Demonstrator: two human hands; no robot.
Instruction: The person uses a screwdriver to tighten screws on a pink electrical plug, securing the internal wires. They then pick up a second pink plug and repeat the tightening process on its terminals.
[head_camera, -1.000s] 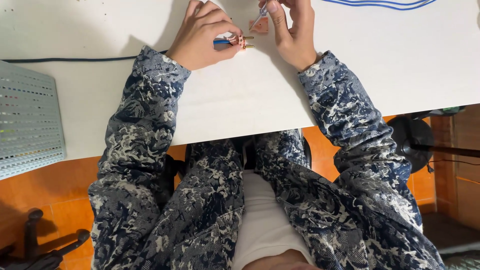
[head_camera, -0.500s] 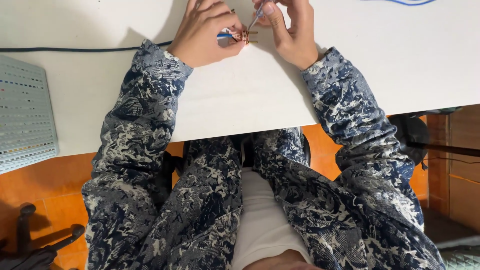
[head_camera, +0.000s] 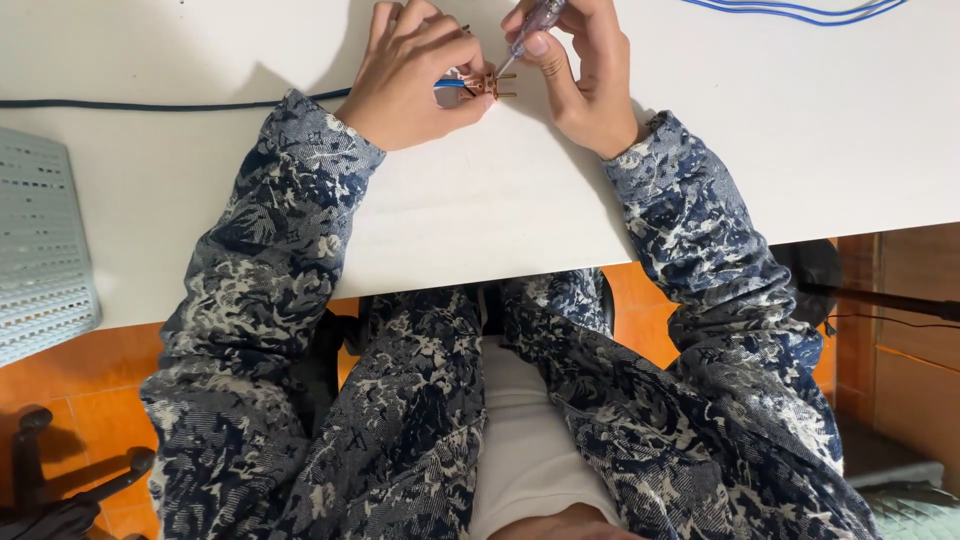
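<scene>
We pinch the small copper plug part in our left hand, fingers closed tight to steady it just above the white table. Our right hand is wrapped around a clear-handled screwdriver, tip angled down onto the part. A blue wire trails leftward from the part; a dark cable runs on along the table.

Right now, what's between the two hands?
In the head view, a small copper-coloured plug part with prongs, held by the left hand. The tip of the screwdriver in the right hand meets it.
</scene>
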